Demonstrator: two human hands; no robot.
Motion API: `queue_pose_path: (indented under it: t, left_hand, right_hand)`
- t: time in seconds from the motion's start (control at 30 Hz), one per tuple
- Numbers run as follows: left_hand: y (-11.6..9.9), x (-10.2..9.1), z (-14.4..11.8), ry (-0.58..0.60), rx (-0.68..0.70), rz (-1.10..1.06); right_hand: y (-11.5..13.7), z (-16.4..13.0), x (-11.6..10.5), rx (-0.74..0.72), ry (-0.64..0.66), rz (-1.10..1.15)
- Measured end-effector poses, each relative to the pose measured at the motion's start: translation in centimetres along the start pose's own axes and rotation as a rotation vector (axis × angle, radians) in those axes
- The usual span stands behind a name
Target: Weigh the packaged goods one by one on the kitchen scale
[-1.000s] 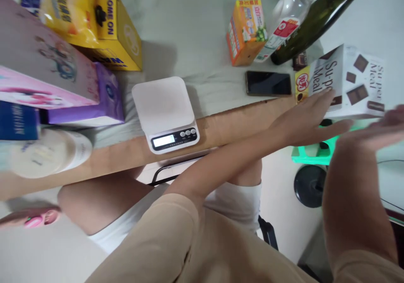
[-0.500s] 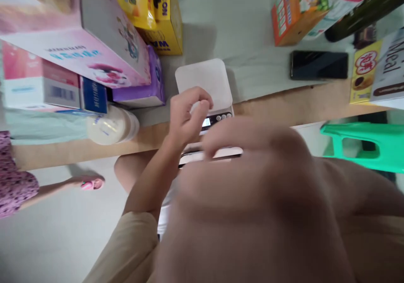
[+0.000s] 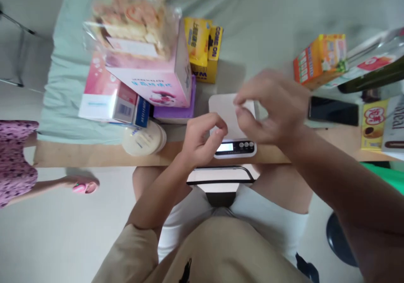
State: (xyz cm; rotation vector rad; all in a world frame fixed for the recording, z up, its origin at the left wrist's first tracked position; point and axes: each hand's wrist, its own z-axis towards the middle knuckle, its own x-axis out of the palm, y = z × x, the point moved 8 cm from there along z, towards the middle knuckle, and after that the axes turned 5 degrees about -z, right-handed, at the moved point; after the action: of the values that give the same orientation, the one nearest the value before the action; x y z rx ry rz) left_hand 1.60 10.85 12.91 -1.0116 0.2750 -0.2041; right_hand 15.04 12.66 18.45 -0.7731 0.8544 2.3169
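A white digital kitchen scale (image 3: 232,125) sits at the near side of the table, its front on the bare wooden edge strip (image 3: 170,154), and the person's two hands are over and beside it. The left hand (image 3: 203,142) is at its left side, fingers curled in and thumb tip close to the index; the right hand (image 3: 274,106), blurred, is over its right side, thumb and index bent nearly together. Nothing shows in either hand, though I cannot tell whether something small is pinched there. The display (image 3: 225,147) is lit, but its digits are washed out. Being so near the edge, the scale could be pushed off by a careless wrist, and a finger resting on its platform would falsify the reading. Left of it, the round tub (image 3: 142,139) could fall if the left forearm swung outward, and the bagged bread (image 3: 132,26) could slide off the pink box (image 3: 154,87) if that were bumped. Beyond, a yellow box (image 3: 205,75) reads "COME ON" and, partly hidden, "WA". To the right, past a black phone (image 3: 333,110), a yellow carton (image 3: 375,125) reads 泡芙, and the box beside it (image 3: 394,121) shows "Meal"; the writing on the orange carton (image 3: 318,62) is too blurred to read.
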Motion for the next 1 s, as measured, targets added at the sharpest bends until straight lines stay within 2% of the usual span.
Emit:
queue_pose_path:
  t: [0.07,0.1,0.2,0.27,0.47,0.6,0.73,0.83,0.9,1.0]
  left_hand:
    - [0.5,-0.4,-0.1,-0.008,-0.027,-0.025]
    - [0.7,-0.6,-0.2,-0.013,-0.038,-0.037]
    - [1.1,-1.1,-0.6,-0.033,-0.04,-0.043]
    - [1.2,-1.4,-0.9,-0.04,-0.044,-0.052]
    - [1.7,-1.5,-1.1,-0.051,-0.069,-0.112]
    - [2.3,-1.0,-0.9,-0.06,-0.091,-0.125]
    - [3.1,-0.1,-0.9,-0.034,-0.134,-0.12]
    - [3.2,0.1,-0.9,-0.042,-0.134,-0.12]
    - [3.4,0.0,-1.0,-0.065,-0.133,-0.094]
    - [4.2,-0.2,-1.3,-0.124,-0.154,0.001]
  right_hand:
    - [-1.1,2.9,1.9,-0.184,-0.055,-0.121]
    - [-2.4,4.3,3.3,-0.185,-0.011,-0.173]
    - [-7.1,7.3,7.9,-0.034,0.219,-0.247]
    - [-8.9,8.3,9.9,0.023,0.328,-0.254]
    - [-9.4,9.8,12.4,-0.005,0.421,-0.19]
    - [-9.1,10.3,13.6,0.017,0.525,-0.285]
    - [-9.9,10.3,13.0,0.117,0.628,-0.456]
    - [-9.6,8.9,10.2,0.083,0.539,-0.405]
    - [-9.3,6.4,7.6,0.063,0.442,-0.355]
    - [-8.6,0.6,4.2,0.058,0.329,-0.244]
